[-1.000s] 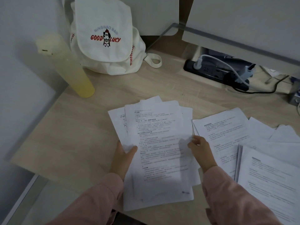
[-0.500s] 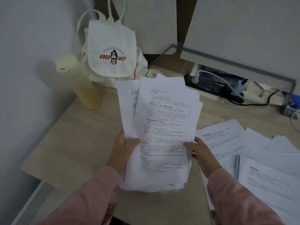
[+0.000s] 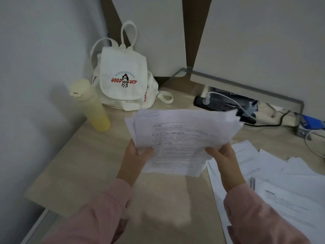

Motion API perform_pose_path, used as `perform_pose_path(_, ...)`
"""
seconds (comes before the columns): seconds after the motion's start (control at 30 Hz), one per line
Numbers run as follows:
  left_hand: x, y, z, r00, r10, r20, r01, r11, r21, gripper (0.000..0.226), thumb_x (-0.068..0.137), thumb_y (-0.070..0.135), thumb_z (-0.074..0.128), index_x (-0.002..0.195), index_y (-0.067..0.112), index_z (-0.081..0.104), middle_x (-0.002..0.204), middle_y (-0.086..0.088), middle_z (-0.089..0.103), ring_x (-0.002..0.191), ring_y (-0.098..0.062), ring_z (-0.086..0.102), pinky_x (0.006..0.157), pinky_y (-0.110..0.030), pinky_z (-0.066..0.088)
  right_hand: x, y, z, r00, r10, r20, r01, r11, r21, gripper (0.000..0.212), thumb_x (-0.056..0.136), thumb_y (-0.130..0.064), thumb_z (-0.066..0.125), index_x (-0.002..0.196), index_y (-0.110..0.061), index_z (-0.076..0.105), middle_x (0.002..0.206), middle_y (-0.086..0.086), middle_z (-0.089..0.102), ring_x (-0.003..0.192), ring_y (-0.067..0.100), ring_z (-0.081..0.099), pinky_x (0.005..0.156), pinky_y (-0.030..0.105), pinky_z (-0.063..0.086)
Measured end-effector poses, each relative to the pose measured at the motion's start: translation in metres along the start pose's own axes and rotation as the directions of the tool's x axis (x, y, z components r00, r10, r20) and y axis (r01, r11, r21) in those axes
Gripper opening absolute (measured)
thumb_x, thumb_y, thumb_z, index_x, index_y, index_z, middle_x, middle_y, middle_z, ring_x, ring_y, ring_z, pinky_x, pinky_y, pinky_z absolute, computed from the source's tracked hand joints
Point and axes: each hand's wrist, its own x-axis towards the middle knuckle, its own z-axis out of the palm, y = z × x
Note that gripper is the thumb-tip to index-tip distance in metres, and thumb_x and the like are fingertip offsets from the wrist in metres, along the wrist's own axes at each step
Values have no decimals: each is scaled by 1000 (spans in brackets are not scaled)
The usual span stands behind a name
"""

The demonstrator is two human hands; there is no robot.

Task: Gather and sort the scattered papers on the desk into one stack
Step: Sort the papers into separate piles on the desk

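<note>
Lifted clear of the desk (image 3: 91,166), the sheaf of papers (image 3: 182,136) is pinched by left hand (image 3: 136,155) and right hand (image 3: 223,157), likely for squaring.

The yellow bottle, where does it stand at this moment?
In the head view the yellow bottle stands on the left side of the desk, close to the wall, just left of the white backpack and up-left of the held papers.
</note>
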Motion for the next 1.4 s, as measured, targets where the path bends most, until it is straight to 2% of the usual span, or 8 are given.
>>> perform_pose_path(0.17, -3, -6, 6, 1000, -2, -19, 1, 999, -45, 36, 78, 1, 63, 112, 8, 59, 99, 1, 68, 84, -3, 66, 68, -13, 52, -8, 3, 1, 997, -20, -74, 21, 1000, 13, 28, 88, 1, 48, 101, -22, 57, 95, -11, 62, 88, 3, 58, 70, 16, 43)
perform_pose_path(0.3, -6, -14, 7, 998, 0, -63, -4, 998, -64, 43, 71, 5, 57, 112, 19, 54, 98, 10, 63, 86, 1, 61, 69, -9, 48, -9, 8, -9, 996, -25, -88, 26, 1000, 10, 28, 87, 2, 47, 104, -18, 57, 91, -13, 62, 78, -11, 59, 66, 5, 46)
perform_pose_path(0.47, -13, -25, 19, 995, -97, -1, 97, 995, -27, 41, 85, -7, 54, 117, 19, 55, 104, 15, 63, 89, 12, 63, 71, -4, 49, -10, 32, -14, 975, 223, 19, -219, 967, -133, 26, 90, -4, 45, 105, -21, 57, 102, -5, 61, 97, 11, 55, 87, 30, 39)
perform_pose_path(0.73, -27, -10, 56, 986, -155, 58, 152, 987, 50, 20, 89, 5, 54, 97, 24, 56, 95, 9, 65, 81, -5, 66, 59, -12, 51, -19, 29, -64, 955, 279, -98, -286, 955, -73, 20, 90, -8, 51, 108, -12, 60, 102, 4, 66, 94, 22, 61, 78, 30, 49)
perform_pose_path(0.8, -36, -12, 76, 977, -186, 105, 177, 980, 93, 15, 90, 12, 54, 99, 24, 56, 94, 9, 66, 73, 0, 67, 56, -12, 50, -27, 32, -87, 941, 308, -138, -322, 942, -91, 17, 90, -6, 50, 104, -12, 59, 97, 1, 65, 91, 22, 61, 71, 28, 48)
perform_pose_path(1.0, -70, -40, 154, 876, -383, 293, 310, 913, 265, 11, 92, 20, 49, 97, 25, 58, 101, -1, 68, 94, -22, 67, 88, -46, 53, -68, 39, -172, 866, 410, -286, -439, 898, -42, 14, 92, -1, 44, 89, -3, 58, 78, 8, 61, 59, 14, 59, 38, 13, 44)
perform_pose_path(1.23, -119, -78, 241, 798, -458, 391, 263, 850, 457, 15, 94, 21, 44, 92, 15, 58, 97, 0, 61, 85, -13, 58, 71, -24, 43, -110, 96, -278, 748, 490, -447, -611, 771, -178, 15, 90, -11, 50, 86, 0, 59, 95, 22, 62, 80, 26, 54, 79, 37, 45)
perform_pose_path(1.4, -143, -106, 274, 795, -467, 387, 229, 822, 521, 27, 93, 16, 47, 115, 7, 59, 125, 1, 43, 113, -13, 49, 103, -28, 38, -129, 128, -319, 710, 384, -590, -677, 603, -422, 28, 86, -15, 58, 62, -3, 50, 90, 19, 51, 94, 37, 53, 80, 33, 37)
